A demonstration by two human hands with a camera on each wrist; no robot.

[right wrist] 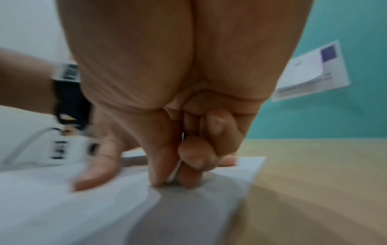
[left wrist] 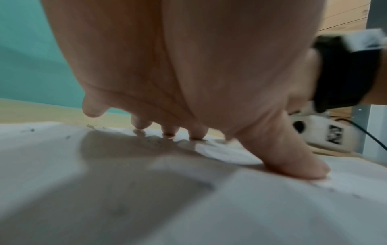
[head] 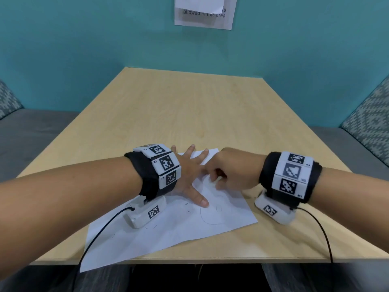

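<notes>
A white sheet of paper (head: 168, 228) with faint pencil lines lies near the front edge of the wooden table (head: 189, 112). My left hand (head: 195, 175) presses flat on the sheet with its fingers spread; the left wrist view shows its thumb (left wrist: 293, 157) and fingertips down on the paper (left wrist: 125, 199). My right hand (head: 214, 178) sits just right of it, curled. In the right wrist view its thumb and fingers (right wrist: 188, 175) pinch a small white object (right wrist: 175, 172), perhaps an eraser, whose lower end touches the paper (right wrist: 104, 215). Dark crumbs lie on the sheet.
A printed notice (head: 205, 13) hangs on the teal wall behind the table. Grey benches with patterned cushions stand at the left (head: 31, 133) and right (head: 368, 123). Black cables (head: 94, 239) trail from both wrist cameras over the table's front edge.
</notes>
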